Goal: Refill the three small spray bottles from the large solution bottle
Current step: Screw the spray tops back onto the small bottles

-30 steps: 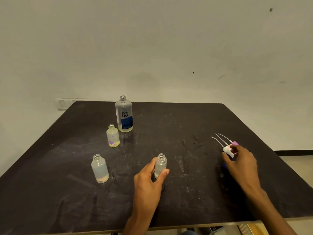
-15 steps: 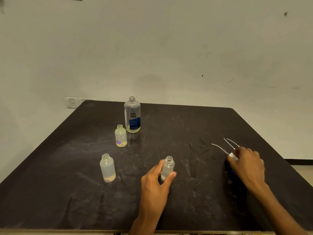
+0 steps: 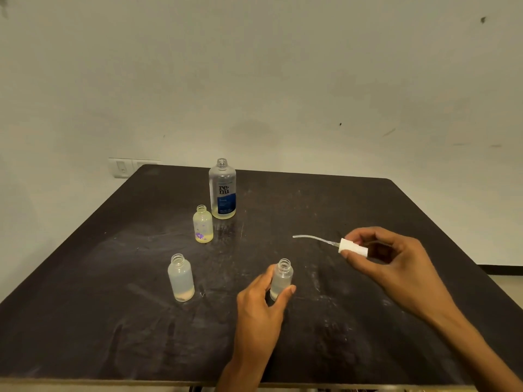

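Observation:
On the black table [image 3: 368, 210] stands the large clear solution bottle [image 3: 222, 190] with a blue label, uncapped, at the back. Just in front of it is a small yellowish bottle [image 3: 203, 225] with a purple flower, open-necked. A frosted small bottle [image 3: 181, 278] stands open at the front left. My left hand [image 3: 260, 304] grips a third small clear bottle [image 3: 281, 278], upright on the table. My right hand [image 3: 396, 261] holds a white spray head [image 3: 352, 247] above the table, its thin dip tube pointing left.
A white wall rises behind the table, with a switch plate [image 3: 124, 167] at the left. The table's front edge runs along the bottom of the view. The other spray heads are not visible.
My right hand has lifted one white spray head from the right side of the table and brought it left toward the held bottle. My left hand keeps its grip.

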